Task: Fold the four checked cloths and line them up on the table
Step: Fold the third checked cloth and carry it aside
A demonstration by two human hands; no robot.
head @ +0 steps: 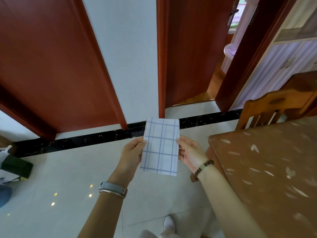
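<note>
A white cloth with blue checks (160,146), folded into a narrow upright rectangle, hangs in the air above the floor in the middle of the view. My left hand (131,153) grips its left edge and my right hand (190,154) pinches its right edge, thumb on the front. The table (267,169), covered in a brown leaf-patterned sheet, stands to the right of my hands. No other checked cloth is in view.
A wooden chair (272,107) stands at the table's far side. Red-brown doors (51,66) and a white wall face me, with an open doorway (216,79) at right. A dark green box (16,166) sits on the pale tiled floor at left. My white shoe (169,224) shows below.
</note>
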